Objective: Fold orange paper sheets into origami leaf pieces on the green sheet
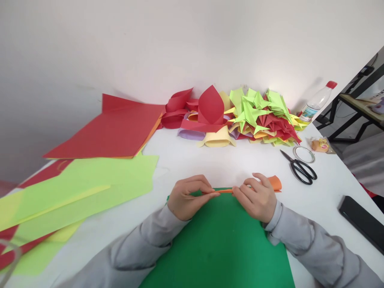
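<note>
My left hand [192, 196] pinches one end of a folded strip of orange paper [275, 183] between thumb and fingers. Farther along the same strip, my right hand [255, 197] is closed on it, with the fingers curled over the fold. The strip's loose end sticks out past my right hand and bows open. Both hands are over the far edge of a large green sheet [225, 248] lying on the white table. Part of the orange paper is hidden by my fingers.
Red sheets [108, 128] and light-green strips [120, 176] lie at left. Red paper shapes [211, 106] and folded green paper stars [250, 112] pile against the wall. At right are scissors [300, 168], a tape roll [304, 154], a wrapped snack [320, 145], a bottle [318, 102] and a black case [363, 222].
</note>
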Action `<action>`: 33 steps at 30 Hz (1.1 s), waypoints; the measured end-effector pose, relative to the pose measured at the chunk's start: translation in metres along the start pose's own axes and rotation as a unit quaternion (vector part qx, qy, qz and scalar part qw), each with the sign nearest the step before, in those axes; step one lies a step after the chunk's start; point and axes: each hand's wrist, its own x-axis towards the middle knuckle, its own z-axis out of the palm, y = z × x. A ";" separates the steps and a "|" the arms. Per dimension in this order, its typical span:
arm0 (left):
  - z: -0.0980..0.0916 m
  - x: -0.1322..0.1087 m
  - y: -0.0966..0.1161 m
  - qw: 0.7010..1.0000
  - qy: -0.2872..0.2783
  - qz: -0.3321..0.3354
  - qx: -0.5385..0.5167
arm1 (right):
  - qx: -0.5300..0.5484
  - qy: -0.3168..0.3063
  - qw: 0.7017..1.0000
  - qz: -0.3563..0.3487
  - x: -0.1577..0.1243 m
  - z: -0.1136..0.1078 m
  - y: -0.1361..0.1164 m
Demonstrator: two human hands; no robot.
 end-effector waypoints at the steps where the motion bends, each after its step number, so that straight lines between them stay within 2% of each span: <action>1: 0.000 0.000 0.000 1.000 -0.003 0.001 0.002 | 0.000 0.000 1.000 0.000 0.000 0.000 0.000; 15: -0.002 0.001 -0.004 0.999 -0.003 0.041 0.017 | 0.001 -0.011 1.000 0.008 -0.001 0.001 0.001; 20: -0.004 0.002 -0.003 0.998 -0.027 0.059 0.027 | 0.001 -0.002 1.000 0.006 0.000 0.001 0.001; 23: -0.004 0.002 -0.003 0.998 -0.031 0.056 0.024 | 0.004 0.000 1.000 0.006 0.001 0.000 0.002; 29: -0.003 0.001 -0.005 0.999 0.006 0.046 0.008 | 0.008 0.005 1.000 0.007 0.002 -0.001 0.002; 33: -0.003 0.001 -0.004 0.999 -0.008 0.036 -0.005 | 0.007 0.007 1.000 0.005 0.002 -0.001 0.001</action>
